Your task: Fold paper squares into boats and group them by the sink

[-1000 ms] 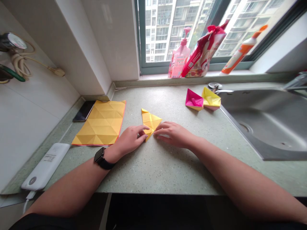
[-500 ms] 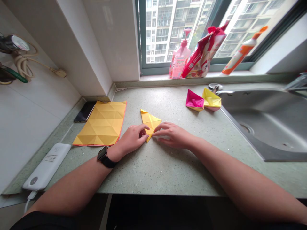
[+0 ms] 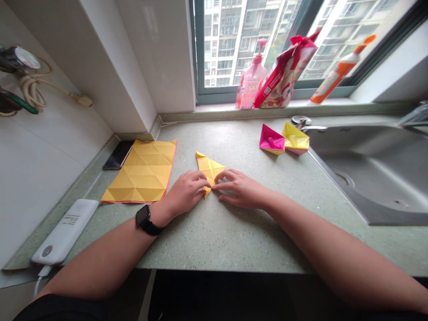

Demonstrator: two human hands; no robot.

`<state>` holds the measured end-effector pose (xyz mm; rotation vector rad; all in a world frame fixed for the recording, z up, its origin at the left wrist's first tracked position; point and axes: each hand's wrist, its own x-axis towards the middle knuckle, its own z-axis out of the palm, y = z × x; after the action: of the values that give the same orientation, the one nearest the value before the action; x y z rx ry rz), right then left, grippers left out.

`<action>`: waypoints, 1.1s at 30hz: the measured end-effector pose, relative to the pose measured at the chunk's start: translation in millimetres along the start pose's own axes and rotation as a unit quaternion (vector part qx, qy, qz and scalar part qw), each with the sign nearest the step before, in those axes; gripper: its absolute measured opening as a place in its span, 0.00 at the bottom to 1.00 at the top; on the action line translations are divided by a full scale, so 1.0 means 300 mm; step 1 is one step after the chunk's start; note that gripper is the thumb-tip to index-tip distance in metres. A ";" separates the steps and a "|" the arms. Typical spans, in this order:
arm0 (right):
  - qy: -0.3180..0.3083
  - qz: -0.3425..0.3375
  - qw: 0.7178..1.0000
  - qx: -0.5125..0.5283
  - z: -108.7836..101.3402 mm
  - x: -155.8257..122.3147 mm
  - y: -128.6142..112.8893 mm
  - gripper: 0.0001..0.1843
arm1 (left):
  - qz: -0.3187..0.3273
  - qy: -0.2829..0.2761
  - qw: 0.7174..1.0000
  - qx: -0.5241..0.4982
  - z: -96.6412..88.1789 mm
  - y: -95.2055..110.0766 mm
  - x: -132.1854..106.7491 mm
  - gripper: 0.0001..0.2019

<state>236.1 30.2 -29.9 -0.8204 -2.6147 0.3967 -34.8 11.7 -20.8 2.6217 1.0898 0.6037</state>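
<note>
At the upper left, a looped cord (image 3: 31, 91) hangs by the wall beside a round dial (image 3: 27, 58), whose markings are too blurred to read. Below lies a white power bank (image 3: 67, 232); its print is illegible and its cable runs off behind the left forearm. A dark phone (image 3: 117, 155) is partly covered by a stack of creased yellow paper (image 3: 140, 171), with a thin red edge visible beneath. The left hand (image 3: 187, 189), a black watch (image 3: 143, 216) at its wrist, has its fingers curled over the lower left of a folded yellow paper (image 3: 209, 166), which lies on the counter (image 3: 227, 240) between the two hands; whether finger and thumb pinch it cannot be told. The paper's lower portion is partly hidden by fingers. The right hand (image 3: 242, 189) is loosely spread, thumb apart from forefinger, its fingertips at the paper's lower right edge without a closed grasp. Farther right, a pink pump bottle (image 3: 250, 84) stands on the sill, a red bag (image 3: 284, 76) leaning beside it. Beneath, a magenta paper box (image 3: 270, 139) partly hides a yellow one. The sink (image 3: 368, 214) is cut off at the right.
</note>
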 end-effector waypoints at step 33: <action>-0.016 0.076 0.997 -0.005 0.005 0.000 0.056 0.16 | -0.035 -0.151 0.988 -0.011 -0.117 0.072 -0.048 0.11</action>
<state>243.5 43.3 -37.4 -1.0280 -2.5940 0.4409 -46.8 -11.6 14.1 2.5353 1.0639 0.1928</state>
